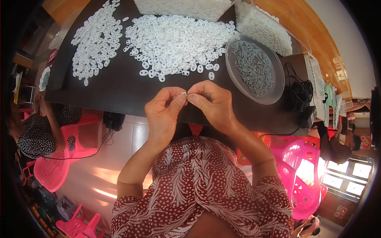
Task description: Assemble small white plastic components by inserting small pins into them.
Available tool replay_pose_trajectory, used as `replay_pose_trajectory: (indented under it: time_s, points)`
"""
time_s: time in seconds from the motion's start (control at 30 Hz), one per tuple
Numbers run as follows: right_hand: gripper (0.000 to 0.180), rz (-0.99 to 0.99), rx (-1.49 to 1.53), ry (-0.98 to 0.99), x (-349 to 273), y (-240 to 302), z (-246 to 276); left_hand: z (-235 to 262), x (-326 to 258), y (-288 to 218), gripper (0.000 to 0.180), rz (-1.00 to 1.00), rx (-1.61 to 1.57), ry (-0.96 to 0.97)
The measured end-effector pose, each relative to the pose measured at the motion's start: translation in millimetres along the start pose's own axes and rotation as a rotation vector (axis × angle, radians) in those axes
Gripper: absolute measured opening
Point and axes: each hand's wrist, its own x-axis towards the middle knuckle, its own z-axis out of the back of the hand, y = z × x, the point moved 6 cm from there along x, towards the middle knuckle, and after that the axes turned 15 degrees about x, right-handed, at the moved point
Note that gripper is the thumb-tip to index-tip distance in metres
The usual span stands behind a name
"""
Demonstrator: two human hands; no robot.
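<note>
My left hand and my right hand meet fingertip to fingertip over the near edge of a dark table. Between them they pinch one small white plastic piece, mostly hidden by the fingers. Just beyond the hands lies a big heap of white oval ring-shaped pieces. A smaller spread of the same white pieces lies at the far left. To the right of my right hand stands a clear round dish holding several small grey metal parts.
Clear bins of white pieces stand at the table's far side. Black cables and a black box lie at the right edge. Pink plastic chairs stand on the floor. A seated person is at the left.
</note>
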Motion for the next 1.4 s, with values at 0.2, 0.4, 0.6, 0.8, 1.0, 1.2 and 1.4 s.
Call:
replay_pose_trajectory:
  time_s: [0.2, 0.4, 0.6, 0.8, 1.0, 1.2, 1.4]
  points:
    - [0.006, 0.06, -0.039, 0.011, -0.3, -9.0, -1.1, -1.9, -4.1, -0.9, 0.009, -0.049, 0.051, -0.044]
    - [0.005, 0.07, -0.015, -0.004, -4.1, -10.1, -3.0, -2.6, -7.8, 4.4, 0.008, -0.045, 0.088, -0.058]
    - [0.005, 0.175, -0.269, -0.11, -3.7, 5.6, 16.6, 2.2, -3.4, 15.1, 0.012, 0.064, -0.006, -0.027]
    - [0.009, 0.573, -1.077, -0.201, 0.6, 14.4, 28.1, -0.3, 1.4, 17.4, 0.013, 0.03, -0.04, -0.074]
    - [0.017, 0.464, -1.294, -0.227, 16.5, 2.5, 20.6, 2.0, 0.0, 20.5, 0.018, 0.034, -0.031, -0.04]
    - [0.015, 0.405, -1.136, -0.102, 12.5, 5.4, 20.5, 4.0, -0.6, 19.3, 0.016, 0.058, -0.032, -0.033]
    - [0.014, 0.11, -0.376, 0.123, 3.3, 13.2, 0.8, 0.6, 5.1, 1.8, 0.013, -0.031, -0.11, -0.099]
